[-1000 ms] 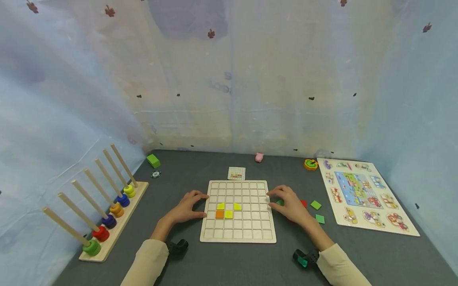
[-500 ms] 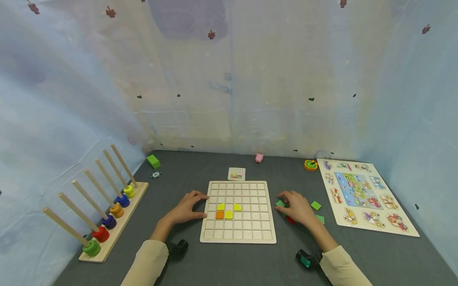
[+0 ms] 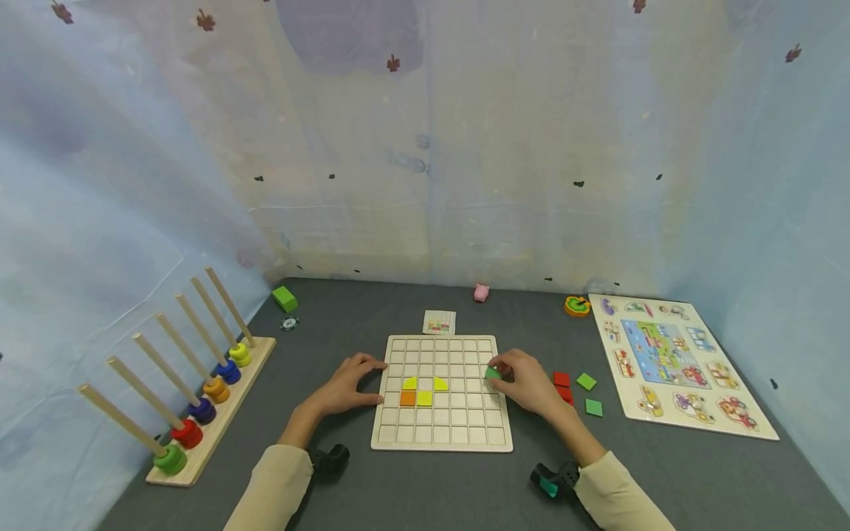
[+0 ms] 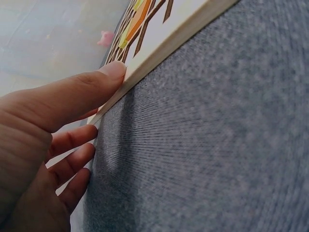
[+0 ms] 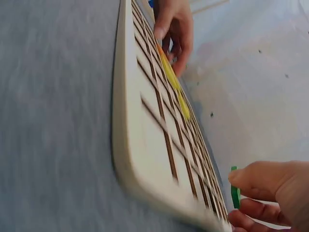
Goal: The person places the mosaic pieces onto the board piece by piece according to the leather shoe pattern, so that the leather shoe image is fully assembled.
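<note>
The board [image 3: 465, 434] is being touched at its 9 o'clock edge by the left hand [image 3: 347, 385], thumb and fingers spread apart, nothing being pinched there. Over at 3 o'clock, a green tile [image 3: 492, 374] is being pinched between thumb and fingers by the right hand [image 3: 529, 380]. It's being held over the board's 3 o'clock edge; can't tell if the board is being touched by it.

Near the middle of the grid, slightly toward 9 o'clock, an orange tile [image 3: 408, 398] and three yellow tiles [image 3: 424, 398] are sitting in cells. Red tiles [image 3: 561, 379] are lying further out at 3 o'clock, two more green ones just past them, then a puzzle [image 3: 611, 380]. A card [image 3: 439, 322] is lying right by the 12 o'clock edge, a pig [image 3: 481, 293] is sitting toward 1, and a peg stand [image 3: 229, 410] is being seen well out at 9.
</note>
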`<action>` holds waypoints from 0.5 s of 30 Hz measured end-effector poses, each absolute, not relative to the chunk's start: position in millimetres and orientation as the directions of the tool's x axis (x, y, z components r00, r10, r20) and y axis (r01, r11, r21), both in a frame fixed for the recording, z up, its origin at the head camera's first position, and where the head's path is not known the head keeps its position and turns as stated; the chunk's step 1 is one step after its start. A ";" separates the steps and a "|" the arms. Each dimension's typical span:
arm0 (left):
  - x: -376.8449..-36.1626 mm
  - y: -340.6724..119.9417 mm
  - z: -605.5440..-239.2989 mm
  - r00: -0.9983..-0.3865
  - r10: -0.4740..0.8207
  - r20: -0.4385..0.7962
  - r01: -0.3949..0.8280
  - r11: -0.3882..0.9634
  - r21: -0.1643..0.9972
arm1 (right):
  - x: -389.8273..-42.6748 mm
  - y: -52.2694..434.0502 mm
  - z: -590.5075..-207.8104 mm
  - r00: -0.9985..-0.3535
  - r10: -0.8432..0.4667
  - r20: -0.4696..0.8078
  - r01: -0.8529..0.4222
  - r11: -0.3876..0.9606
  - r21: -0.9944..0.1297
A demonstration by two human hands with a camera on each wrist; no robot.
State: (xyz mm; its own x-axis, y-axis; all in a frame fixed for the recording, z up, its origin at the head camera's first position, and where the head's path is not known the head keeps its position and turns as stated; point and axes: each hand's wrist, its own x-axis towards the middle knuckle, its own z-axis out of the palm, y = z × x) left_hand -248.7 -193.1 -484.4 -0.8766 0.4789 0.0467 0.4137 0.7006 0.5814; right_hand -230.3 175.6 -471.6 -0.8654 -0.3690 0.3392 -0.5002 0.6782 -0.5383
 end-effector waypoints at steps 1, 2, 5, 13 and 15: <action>-248.8 -193.1 -484.5 -0.877 0.479 0.043 0.411 0.700 0.583 | -229.5 171.1 -470.6 -0.858 -0.387 0.338 -0.514 0.659 -0.550; -248.6 -192.8 -484.2 -0.877 0.478 0.041 0.409 0.701 0.584 | -229.0 166.7 -470.1 -0.847 -0.410 0.339 -0.532 0.635 -0.560; -248.9 -192.7 -484.0 -0.879 0.475 0.039 0.406 0.705 0.581 | -227.5 153.1 -469.4 -0.804 -0.479 0.353 -0.589 0.559 -0.583; -249.0 -192.8 -484.7 -0.882 0.469 0.044 0.406 0.709 0.577 | -219.4 116.0 -469.0 -0.681 -0.620 0.390 -0.709 0.426 -0.562; -248.7 -192.6 -484.9 -0.882 0.470 0.040 0.405 0.710 0.576 | -216.8 106.9 -468.9 -0.657 -0.635 0.406 -0.730 0.403 -0.552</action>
State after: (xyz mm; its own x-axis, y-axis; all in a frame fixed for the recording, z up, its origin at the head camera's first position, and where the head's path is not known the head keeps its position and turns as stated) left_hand -248.7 -192.6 -484.9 -0.8817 0.4701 0.0397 0.4047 0.7105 0.5757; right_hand -216.8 106.9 -468.9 -0.6572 -0.6348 0.4064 -0.7302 0.4026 -0.5520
